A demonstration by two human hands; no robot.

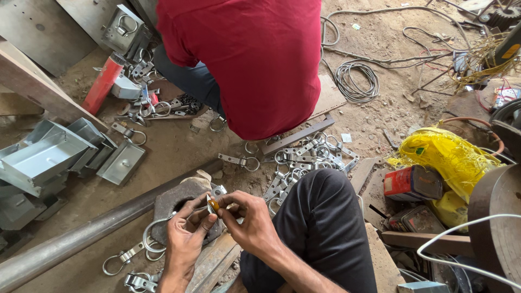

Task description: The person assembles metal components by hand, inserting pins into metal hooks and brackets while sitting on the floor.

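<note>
My left hand (pixel 184 236) and my right hand (pixel 247 220) meet over a round steel block (pixel 173 203) on the ground. Together they pinch a small metal latch piece with an orange part (pixel 213 204) between the fingertips. A ring hasp (pixel 154 239) lies just under my left hand. My knee in black trousers (pixel 320 217) is at the right of the hands.
A person in a red shirt (pixel 255 59) crouches ahead. A pile of metal ring hasps (pixel 304 160) lies between us. A long steel pipe (pixel 70 239), folded sheet-metal trays (pixel 49 154), a red cylinder (pixel 103 84), coiled wire (pixel 355 81), a yellow bag (pixel 448 157).
</note>
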